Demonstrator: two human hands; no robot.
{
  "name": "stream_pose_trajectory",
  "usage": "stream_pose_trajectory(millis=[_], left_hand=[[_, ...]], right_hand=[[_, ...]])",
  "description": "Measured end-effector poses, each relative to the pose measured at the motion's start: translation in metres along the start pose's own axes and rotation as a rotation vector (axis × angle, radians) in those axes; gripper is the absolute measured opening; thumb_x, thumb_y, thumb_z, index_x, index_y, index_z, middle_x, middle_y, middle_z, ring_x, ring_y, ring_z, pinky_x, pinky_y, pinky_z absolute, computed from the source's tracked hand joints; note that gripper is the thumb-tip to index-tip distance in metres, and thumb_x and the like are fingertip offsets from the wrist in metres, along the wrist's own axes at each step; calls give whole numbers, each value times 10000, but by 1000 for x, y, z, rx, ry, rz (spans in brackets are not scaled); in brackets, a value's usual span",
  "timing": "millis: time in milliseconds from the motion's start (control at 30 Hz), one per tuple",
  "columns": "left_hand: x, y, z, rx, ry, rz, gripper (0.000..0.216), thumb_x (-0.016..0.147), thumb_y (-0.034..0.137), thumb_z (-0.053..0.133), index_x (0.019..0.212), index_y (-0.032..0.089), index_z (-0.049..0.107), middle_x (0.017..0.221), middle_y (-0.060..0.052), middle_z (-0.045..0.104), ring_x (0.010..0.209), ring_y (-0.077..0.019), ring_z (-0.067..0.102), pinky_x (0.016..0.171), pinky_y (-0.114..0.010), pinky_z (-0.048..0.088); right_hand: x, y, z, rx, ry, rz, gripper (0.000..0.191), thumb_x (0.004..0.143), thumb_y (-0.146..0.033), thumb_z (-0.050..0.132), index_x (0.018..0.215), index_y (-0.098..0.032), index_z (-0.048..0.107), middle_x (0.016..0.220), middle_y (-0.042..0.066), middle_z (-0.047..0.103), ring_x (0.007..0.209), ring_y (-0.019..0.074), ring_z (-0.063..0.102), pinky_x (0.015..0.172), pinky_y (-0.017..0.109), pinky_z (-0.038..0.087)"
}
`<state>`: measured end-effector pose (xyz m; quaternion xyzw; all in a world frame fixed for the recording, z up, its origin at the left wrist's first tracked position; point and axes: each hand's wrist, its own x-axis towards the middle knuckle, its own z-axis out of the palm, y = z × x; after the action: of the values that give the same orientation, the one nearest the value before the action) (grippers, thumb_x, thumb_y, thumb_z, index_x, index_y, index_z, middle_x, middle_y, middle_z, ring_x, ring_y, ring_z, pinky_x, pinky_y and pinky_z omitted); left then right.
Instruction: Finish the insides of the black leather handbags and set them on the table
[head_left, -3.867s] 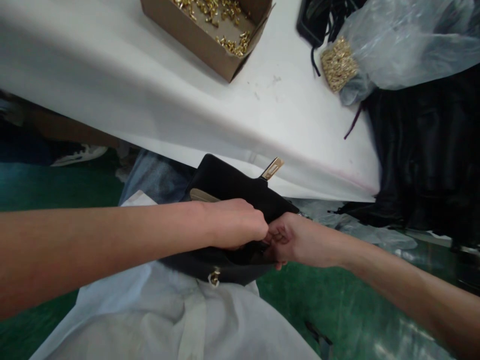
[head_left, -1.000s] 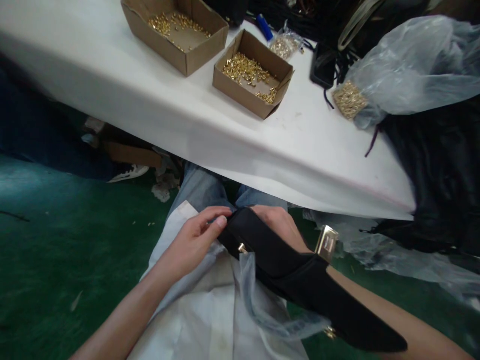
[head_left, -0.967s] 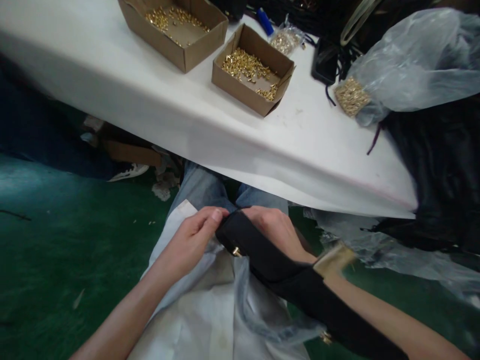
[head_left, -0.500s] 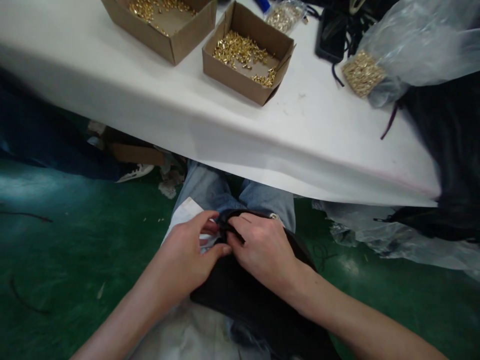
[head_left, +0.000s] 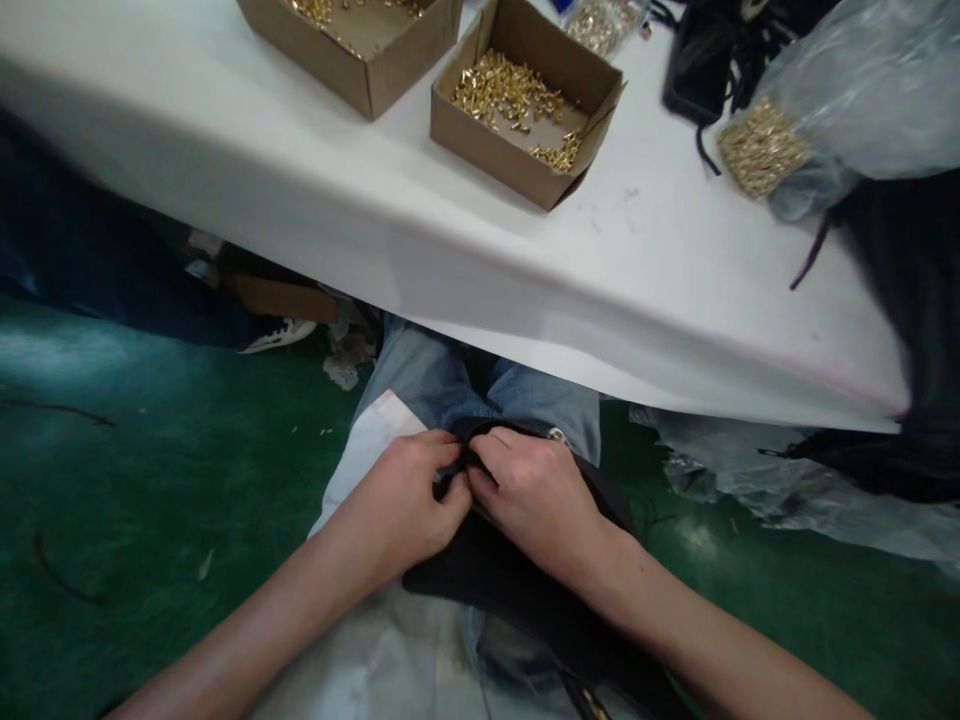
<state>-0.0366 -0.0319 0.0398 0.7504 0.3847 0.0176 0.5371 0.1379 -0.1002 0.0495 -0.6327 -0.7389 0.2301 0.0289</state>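
A black bag (head_left: pixel 510 585) lies across my lap, a small metallic fitting showing at its far edge. My left hand (head_left: pixel 411 500) pinches the bag's upper edge between thumb and fingers. Right beside it, my right hand (head_left: pixel 536 490) is closed on the same edge, its fingertips nearly touching the left ones. Whatever small part may sit between the fingertips is hidden. Under my left wrist, a white sheet (head_left: pixel 371 445) rests over my jeans.
On the white-covered table (head_left: pixel 360 200) stand a cardboard box (head_left: pixel 495 165) and another cardboard box (head_left: pixel 330 65), both holding small gold-coloured pieces. A clear plastic bag (head_left: pixel 862 100) sits at right. Another person's leg (head_left: pixel 112 250) is at left.
My left thumb and fingers have closed together on the bag's edge and moved nearer my right hand. The view has shifted slightly, so the table things appear further right.
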Motion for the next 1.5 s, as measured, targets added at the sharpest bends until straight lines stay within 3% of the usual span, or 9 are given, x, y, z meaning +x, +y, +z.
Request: stream_pose_trajectory(millis=[167, 400, 633, 767, 867, 933, 1067, 1233, 1500], left_hand=[[-10, -5, 11, 323, -37, -150, 105, 905, 118, 600, 866, 199, 654, 874, -120, 770, 786, -305, 728, 668, -374, 441], [-8, 0, 6, 456, -158, -76, 232, 920, 14, 544, 873, 183, 696, 860, -122, 768, 784, -301, 746, 704, -370, 516], [-11, 3, 7, 473, -107, -116, 297, 911, -30, 492, 924, 175, 706, 867, -112, 757, 797, -304, 756, 730, -388, 572], [-15, -8, 11, 438, -26, -84, 303, 927, -18, 478, 975, 175, 707, 938, -119, 778, 869, -299, 779, 790, -399, 621], [-21, -18, 16, 349, 51, -23, 277, 964, 16, 491, 1007, 184, 708, 997, -119, 801, 949, -296, 806, 865, -406, 659], [-26, -25, 20, 301, 124, 33, 278, 979, 27, 494, 1031, 189, 714, 1040, -117, 815, 974, -288, 817, 902, -408, 679], [-32, -35, 28, 272, 237, 139, 259, 990, 28, 510, 1048, 166, 721, 1128, -141, 833, 990, -280, 837, 902, -397, 715], [-36, -39, 33, 331, 265, 218, 272, 1007, 23, 503, 1083, 143, 734, 1179, -169, 841, 1079, -294, 846, 965, -411, 729], [-35, -44, 35, 383, 284, 326, 267, 1024, 18, 494, 1052, 124, 737, 1187, -182, 845, 1057, -297, 857, 958, -427, 740]], right_hand=[[-7, -6, 5, 31, -52, -104, 111, 987, -78, 726, 957, -180, 692, 913, 48, 744, 796, 218, 716, 684, 346, 459], [-16, -10, 4, 5, 38, -155, 164, 1024, -44, 631, 956, -190, 666, 888, 42, 703, 728, 214, 648, 658, 371, 443], [-20, -11, 1, 93, -17, -79, 178, 994, -18, 632, 1036, -178, 698, 952, 61, 757, 767, 219, 693, 662, 352, 448], [-16, -7, -8, 336, -113, 54, 284, 969, -52, 674, 1219, -172, 739, 1131, 89, 817, 971, 250, 768, 818, 333, 538], [-11, -2, -13, 669, -158, 184, 177, 1048, -162, 656, 1137, -207, 802, 1106, 60, 850, 1039, 249, 785, 926, 337, 571], [-7, 1, -12, 853, -184, 253, 259, 1099, -194, 585, 1079, -225, 841, 1093, 39, 867, 1045, 243, 797, 947, 343, 584], [-3, 1, -2, 1003, -177, 322, 285, 1067, -154, 610, 1107, -238, 879, 1123, 17, 880, 1054, 240, 809, 952, 339, 578], [0, -1, 5, 961, -132, 351, 234, 1023, -112, 664, 1094, -209, 865, 1090, 23, 871, 996, 226, 788, 902, 314, 554], [-1, 2, 1, 708, -235, 317, 129, 1052, -141, 627, 1067, -179, 749, 1092, 87, 807, 969, 228, 718, 890, 324, 493]])
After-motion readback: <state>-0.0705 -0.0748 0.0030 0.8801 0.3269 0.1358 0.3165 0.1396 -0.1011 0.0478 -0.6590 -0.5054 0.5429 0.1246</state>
